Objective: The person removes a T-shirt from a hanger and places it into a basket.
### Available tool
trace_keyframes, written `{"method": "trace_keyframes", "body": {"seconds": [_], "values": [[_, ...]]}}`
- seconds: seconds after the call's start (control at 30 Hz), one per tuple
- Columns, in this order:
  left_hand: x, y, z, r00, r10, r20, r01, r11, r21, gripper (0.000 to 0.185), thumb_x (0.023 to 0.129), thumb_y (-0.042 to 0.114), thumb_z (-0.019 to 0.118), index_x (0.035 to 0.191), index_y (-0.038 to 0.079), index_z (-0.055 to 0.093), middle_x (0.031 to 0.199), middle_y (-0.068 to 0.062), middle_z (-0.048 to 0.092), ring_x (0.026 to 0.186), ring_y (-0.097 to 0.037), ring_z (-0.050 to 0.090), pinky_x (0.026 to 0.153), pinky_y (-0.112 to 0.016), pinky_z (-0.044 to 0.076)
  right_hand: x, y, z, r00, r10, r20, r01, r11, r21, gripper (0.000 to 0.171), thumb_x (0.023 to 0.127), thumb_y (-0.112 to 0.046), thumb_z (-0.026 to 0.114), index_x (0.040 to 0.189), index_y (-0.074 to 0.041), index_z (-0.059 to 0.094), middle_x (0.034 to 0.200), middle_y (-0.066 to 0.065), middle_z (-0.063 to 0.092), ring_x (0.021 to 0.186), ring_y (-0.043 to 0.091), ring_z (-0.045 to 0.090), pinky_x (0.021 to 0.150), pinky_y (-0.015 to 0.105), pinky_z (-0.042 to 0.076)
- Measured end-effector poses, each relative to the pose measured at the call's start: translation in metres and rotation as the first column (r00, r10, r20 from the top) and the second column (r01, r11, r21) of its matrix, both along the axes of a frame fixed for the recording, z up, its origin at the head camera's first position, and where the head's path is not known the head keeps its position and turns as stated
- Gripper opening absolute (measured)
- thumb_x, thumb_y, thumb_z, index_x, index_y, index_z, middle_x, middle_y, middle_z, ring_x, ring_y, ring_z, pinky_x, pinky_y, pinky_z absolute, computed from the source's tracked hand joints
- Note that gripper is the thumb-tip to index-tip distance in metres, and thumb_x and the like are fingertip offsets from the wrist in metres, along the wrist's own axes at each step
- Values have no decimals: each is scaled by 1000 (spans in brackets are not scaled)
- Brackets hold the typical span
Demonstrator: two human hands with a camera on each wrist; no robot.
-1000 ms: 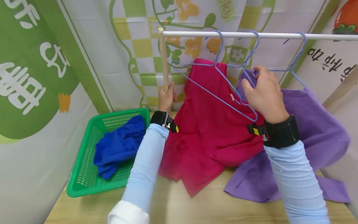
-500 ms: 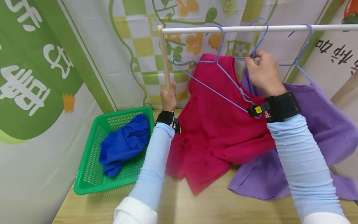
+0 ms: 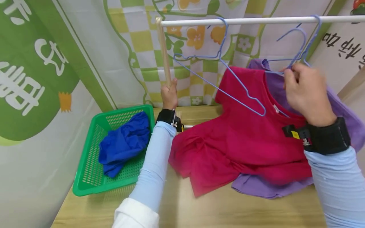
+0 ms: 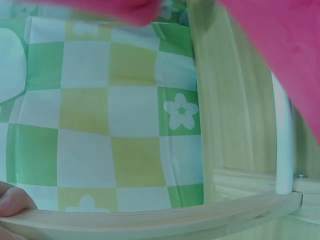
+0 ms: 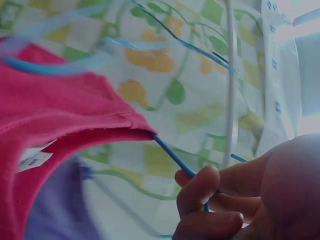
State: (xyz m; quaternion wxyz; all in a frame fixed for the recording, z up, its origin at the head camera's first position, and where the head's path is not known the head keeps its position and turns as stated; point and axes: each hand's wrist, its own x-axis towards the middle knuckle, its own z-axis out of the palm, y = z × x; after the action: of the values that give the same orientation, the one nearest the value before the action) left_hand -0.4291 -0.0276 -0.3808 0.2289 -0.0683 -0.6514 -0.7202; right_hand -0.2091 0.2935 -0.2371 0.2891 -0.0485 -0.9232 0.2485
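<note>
My left hand (image 3: 170, 95) grips the wooden side post (image 3: 163, 53) of a small clothes rack. With its fingertips my right hand (image 3: 306, 91) pinches a blue wire hanger (image 3: 304, 39) just below the hook, which stands off the white rod (image 3: 256, 21). A red top (image 3: 236, 139) hangs from this hanger, its lower part lying on the table; the neck label (image 5: 35, 157) shows in the right wrist view. Behind it, a purple garment (image 3: 273, 188) hangs on another blue hanger (image 3: 317, 30), partly hidden by the red top and my right hand.
A third blue hanger (image 3: 219, 57) hangs bare on the rod's left part, overlapping the red top. A green basket (image 3: 85, 171) with a crumpled blue cloth (image 3: 125, 144) stands left on the wooden table (image 3: 199, 215). A patterned curtain (image 3: 137, 44) is behind the rack.
My right hand has taken hold of the middle hanger, lifted its hook off the rod and carried it rightward with the red top. My left hand stays on the post.
</note>
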Motion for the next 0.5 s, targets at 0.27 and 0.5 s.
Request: {"method": "trace_keyframes", "body": {"seconds": [0.27,0.5], "values": [[-2,-7,0,1000,-18,-14,18,1000,16,57,105,19,65,55,21,38,51,15,34,45,-1,31,46,-21,23,33,10,-89,996,23,88,-23,1000,-2,37,110,-26,41,114,-8,73,70,-7,61,76,23,60,76,46,40],[0,-7,-1,999,-47,-14,47,998,-29,57,105,22,64,56,21,36,52,15,32,47,-1,30,47,-21,23,77,3,-135,995,-21,93,23,999,-25,28,111,-31,48,101,-16,70,71,-6,54,68,-4,44,69,27,32]]}}
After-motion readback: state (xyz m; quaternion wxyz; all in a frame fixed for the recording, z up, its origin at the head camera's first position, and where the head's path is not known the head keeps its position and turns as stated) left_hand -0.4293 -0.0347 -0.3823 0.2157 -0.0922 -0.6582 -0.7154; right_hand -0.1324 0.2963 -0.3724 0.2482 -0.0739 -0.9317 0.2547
